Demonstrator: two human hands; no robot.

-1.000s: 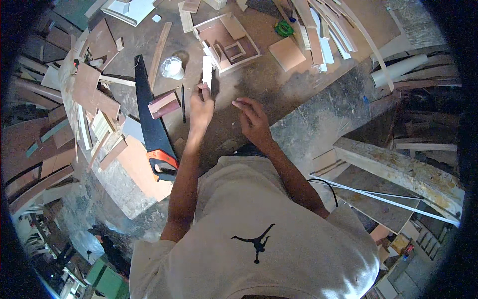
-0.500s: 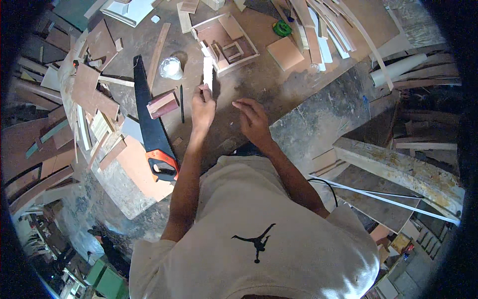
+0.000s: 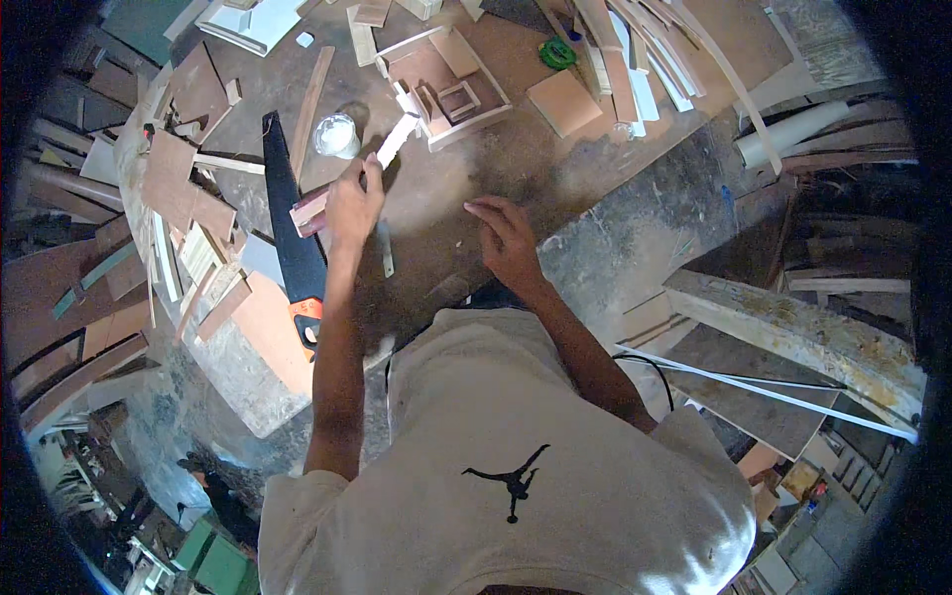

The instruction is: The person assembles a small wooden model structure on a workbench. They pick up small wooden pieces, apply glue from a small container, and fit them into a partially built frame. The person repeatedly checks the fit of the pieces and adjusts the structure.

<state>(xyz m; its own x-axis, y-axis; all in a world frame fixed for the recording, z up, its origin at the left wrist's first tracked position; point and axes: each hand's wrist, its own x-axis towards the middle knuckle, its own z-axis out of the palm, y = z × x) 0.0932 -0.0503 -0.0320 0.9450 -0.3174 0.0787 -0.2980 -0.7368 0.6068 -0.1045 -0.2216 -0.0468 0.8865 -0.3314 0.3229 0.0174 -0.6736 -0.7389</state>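
My left hand [image 3: 355, 203] is closed on one end of a narrow white strip [image 3: 399, 142]. The strip slants up and to the right, its far end by the near left corner of a shallow wooden box [image 3: 466, 131] with small frames inside. Beneath and left of that hand lies a reddish block [image 3: 311, 212], partly covered. A small white pot [image 3: 336, 136] with pale contents stands just beyond it. My right hand [image 3: 508, 243] hovers over the table's near part, fingers loosely bent and apart, with nothing visible in them.
A handsaw [image 3: 288, 203] with an orange and black handle lies left of my left forearm. A thin pale metal strip [image 3: 387, 248] lies right of that wrist. Beyond the box are a square wood panel [image 3: 565, 102], a green tape measure [image 3: 557, 54] and stacked slats [image 3: 620, 59]. Offcuts [image 3: 183, 178] crowd the left.
My left hand has moved left and slightly nearer, over the reddish block. The white strip has turned from nearly upright in the picture to slanting right. My right hand has stayed in place.
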